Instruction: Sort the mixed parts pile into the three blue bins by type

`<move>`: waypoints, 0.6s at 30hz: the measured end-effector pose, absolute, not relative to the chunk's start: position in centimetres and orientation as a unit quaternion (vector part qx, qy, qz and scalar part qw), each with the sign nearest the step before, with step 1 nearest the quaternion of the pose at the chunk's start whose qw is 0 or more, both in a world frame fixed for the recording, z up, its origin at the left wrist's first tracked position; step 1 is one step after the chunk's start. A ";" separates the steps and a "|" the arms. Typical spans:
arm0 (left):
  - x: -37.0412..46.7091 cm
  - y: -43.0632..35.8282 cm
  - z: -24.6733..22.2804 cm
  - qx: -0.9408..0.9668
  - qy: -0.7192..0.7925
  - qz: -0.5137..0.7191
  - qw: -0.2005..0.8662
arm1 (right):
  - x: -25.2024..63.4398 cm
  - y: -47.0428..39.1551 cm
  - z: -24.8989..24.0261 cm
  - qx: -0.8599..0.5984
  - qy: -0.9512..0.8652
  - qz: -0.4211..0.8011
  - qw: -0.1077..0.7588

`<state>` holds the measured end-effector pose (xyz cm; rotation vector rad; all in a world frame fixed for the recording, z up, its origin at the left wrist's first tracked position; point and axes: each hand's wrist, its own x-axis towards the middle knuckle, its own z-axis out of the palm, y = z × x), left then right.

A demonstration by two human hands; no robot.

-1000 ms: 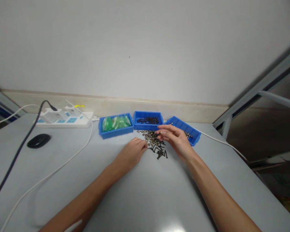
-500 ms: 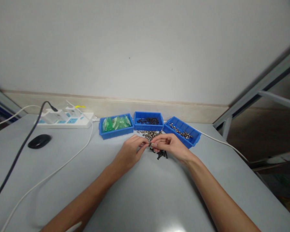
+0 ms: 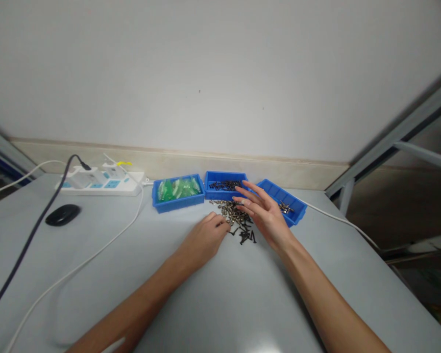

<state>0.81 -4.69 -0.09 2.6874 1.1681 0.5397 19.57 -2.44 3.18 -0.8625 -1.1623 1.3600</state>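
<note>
A loose pile of brass-coloured and dark screws (image 3: 235, 214) lies on the grey table. At its left edge is my left hand (image 3: 208, 234), fingers curled together; what they hold, if anything, is too small to name. My right hand (image 3: 266, 213) hovers over the pile's right side with its fingers spread and nothing in them. Behind the pile, the middle blue bin (image 3: 226, 195) contains dark screws. The right blue bin (image 3: 297, 208), partly hidden by my right hand, has silvery screws in it. Green plastic bags (image 3: 179, 188) fill the left blue bin (image 3: 180, 203).
On the left stand a white power strip (image 3: 127, 188) with plugs and a black mouse (image 3: 62, 214). A dark cable (image 3: 31, 230) and a white cable (image 3: 91, 254) cross the table there. Another white cable (image 3: 330, 212) runs along the right. The wall rises behind the bins.
My hands have separated. The right one has lifted towards the middle bin and opened its fingers; the left one has lowered slightly beside the pile, fingers more curled.
</note>
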 end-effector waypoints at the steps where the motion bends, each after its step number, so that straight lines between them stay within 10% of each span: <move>1: 0.7 -4.6 -0.1 0.896 0.399 0.176 0.084 | 19.7 -2.5 3.1 -0.369 -0.491 0.574 0.542; 18: -0.1 -4.1 0.3 0.814 0.402 0.399 0.132 | 20.7 -2.0 2.2 -0.434 -0.595 0.542 0.404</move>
